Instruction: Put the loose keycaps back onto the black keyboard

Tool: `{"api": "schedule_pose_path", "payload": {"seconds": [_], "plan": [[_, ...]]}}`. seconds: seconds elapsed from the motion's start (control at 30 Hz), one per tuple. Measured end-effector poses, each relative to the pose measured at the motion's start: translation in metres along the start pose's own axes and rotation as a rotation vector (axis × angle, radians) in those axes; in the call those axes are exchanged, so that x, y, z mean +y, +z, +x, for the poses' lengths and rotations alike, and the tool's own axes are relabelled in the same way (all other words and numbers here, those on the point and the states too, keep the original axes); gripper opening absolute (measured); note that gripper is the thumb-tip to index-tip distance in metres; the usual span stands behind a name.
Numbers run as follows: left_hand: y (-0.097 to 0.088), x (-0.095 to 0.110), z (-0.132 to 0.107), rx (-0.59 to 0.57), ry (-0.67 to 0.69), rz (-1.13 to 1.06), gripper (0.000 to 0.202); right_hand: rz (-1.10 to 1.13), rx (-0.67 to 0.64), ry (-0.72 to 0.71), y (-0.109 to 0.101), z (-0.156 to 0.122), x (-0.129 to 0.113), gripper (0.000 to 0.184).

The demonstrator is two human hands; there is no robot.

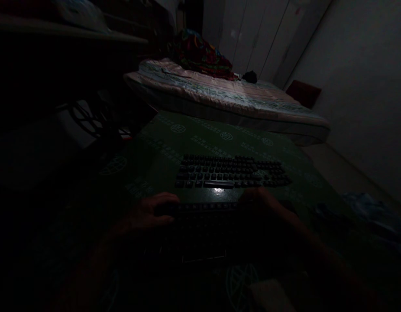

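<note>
Apparently, the left hand [160, 210] closes around the far left corner of the dark keyboard [203, 229], at the near part of the green bench [200, 130]; the right hand [257, 197] bends at its far right side, its grip I cannot tell. Just beyond, loose keycaps [219, 176] lie in rows; a forward push of the keyboard could disorder them.

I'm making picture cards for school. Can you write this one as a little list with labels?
Light: very dim
Surface: green table printed with globes
Nearest thing: dark keyboard
Left hand: at the keyboard's left part
Right hand: near its far edge, toward the right
Beyond keyboard: black keycaps in rows
Background: bed, red patterned blanket
Too dark: exact grips
</note>
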State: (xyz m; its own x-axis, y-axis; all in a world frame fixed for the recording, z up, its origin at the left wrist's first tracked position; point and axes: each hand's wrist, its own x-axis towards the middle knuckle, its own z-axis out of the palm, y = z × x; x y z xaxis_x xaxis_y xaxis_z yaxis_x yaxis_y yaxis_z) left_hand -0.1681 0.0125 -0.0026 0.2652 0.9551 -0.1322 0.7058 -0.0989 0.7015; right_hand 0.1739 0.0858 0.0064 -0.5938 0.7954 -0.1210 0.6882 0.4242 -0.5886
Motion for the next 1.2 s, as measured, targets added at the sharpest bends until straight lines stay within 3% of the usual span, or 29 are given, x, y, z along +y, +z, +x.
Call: {"api": "schedule_pose_path", "payload": {"seconds": [0.17, 0.27, 0.37, 0.53, 0.93, 1.2], "plan": [[-0.001, 0.002, -0.001, 0.005, -0.023, -0.015, 0.047, -0.211, 0.131, -0.129, 0.018, -0.002, 0.021, 0.014], [0.000, 0.002, -0.001, 0.007, -0.015, -0.016, 0.046, -0.266, 0.289, -0.305, 0.031, -0.008, 0.031, 0.017], [0.000, 0.000, 0.000, 0.007, -0.003, -0.003, 0.046, -0.311, 0.481, -0.447, 0.043, -0.018, 0.031, 0.020], [0.000, -0.002, 0.000, 0.016, 0.018, 0.015, 0.045, -0.457, 0.714, -0.513, 0.058, -0.028, 0.022, 0.017], [-0.002, 0.005, 0.000, 0.012, -0.032, 0.024, 0.046, -0.570, 0.704, -0.546, 0.064, -0.028, 0.017, 0.019], [-0.002, 0.005, 0.001, 0.018, -0.004, 0.018, 0.044, -0.422, 0.737, -0.391, 0.064, -0.031, 0.018, 0.020]]}}
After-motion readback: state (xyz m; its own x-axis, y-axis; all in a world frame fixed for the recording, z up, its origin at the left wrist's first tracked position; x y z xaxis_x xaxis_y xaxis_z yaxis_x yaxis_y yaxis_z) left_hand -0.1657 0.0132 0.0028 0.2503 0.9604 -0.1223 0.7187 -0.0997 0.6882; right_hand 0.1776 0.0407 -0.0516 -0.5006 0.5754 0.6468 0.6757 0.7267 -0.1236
